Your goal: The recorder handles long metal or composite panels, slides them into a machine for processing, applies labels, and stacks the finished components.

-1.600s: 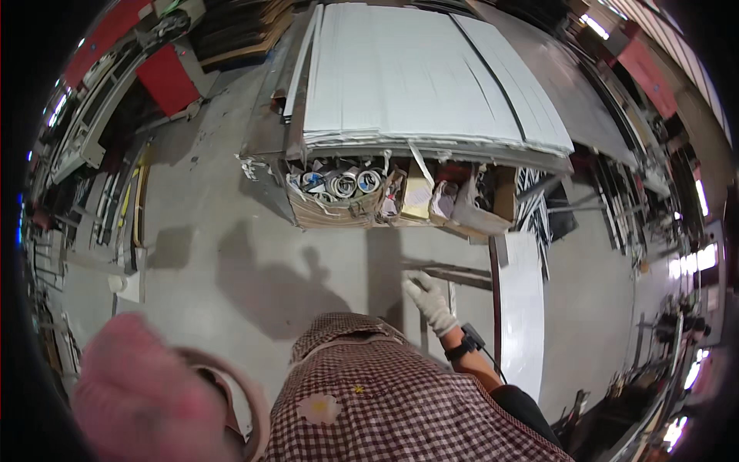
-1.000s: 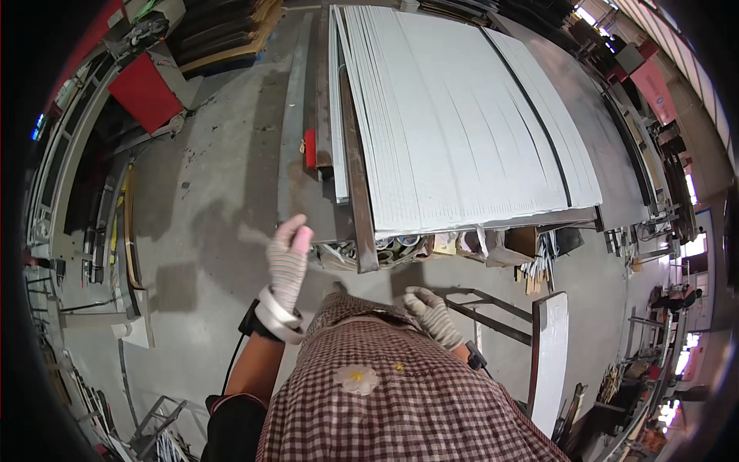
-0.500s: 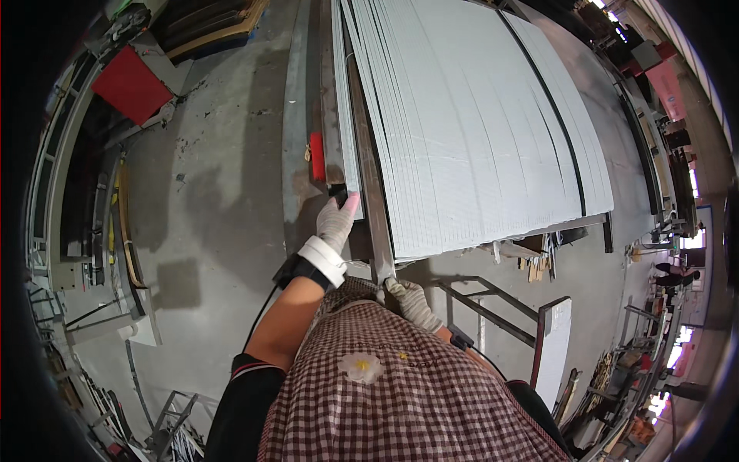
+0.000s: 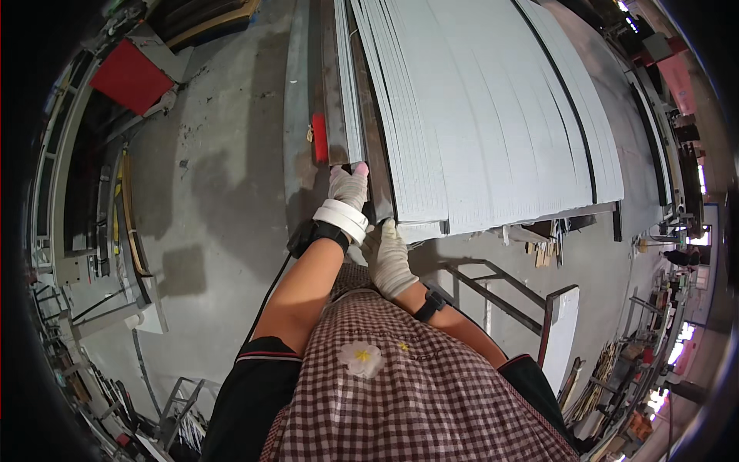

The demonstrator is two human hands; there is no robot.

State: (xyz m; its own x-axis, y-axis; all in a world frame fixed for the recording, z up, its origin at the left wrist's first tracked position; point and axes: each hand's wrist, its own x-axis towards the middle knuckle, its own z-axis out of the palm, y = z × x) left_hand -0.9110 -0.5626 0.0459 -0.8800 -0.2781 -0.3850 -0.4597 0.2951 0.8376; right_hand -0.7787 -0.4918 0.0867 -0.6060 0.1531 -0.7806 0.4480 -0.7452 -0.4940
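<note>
My left hand [image 4: 349,187], in a pale knit glove with a pink fingertip, closes on the near end of narrow white strips [image 4: 351,115]. These stand on edge between two long brown metal bars. My right hand [image 4: 390,260], gloved too, grips the near end of the right-hand brown metal bar [image 4: 376,165]; its fingertips are partly hidden beneath. Just right of that bar lies a broad row of white sheets [image 4: 493,115], tightly packed, with a dark strap across it. A red block [image 4: 319,138] sits beside the left-hand brown bar [image 4: 333,92].
A metal frame with a white panel [image 4: 560,327] stands at my right, near my hip. Wood offcuts [image 4: 545,252] lie under the sheets' near edge. To the left, a red-topped machine [image 4: 131,75] stands on the grey floor. A person [image 4: 681,258] is far off right.
Both hands have moved forward, away from me. The right-hand brown bar's near end has gone farther in along the sheets. My right hand has also shifted left, closer to my left hand.
</note>
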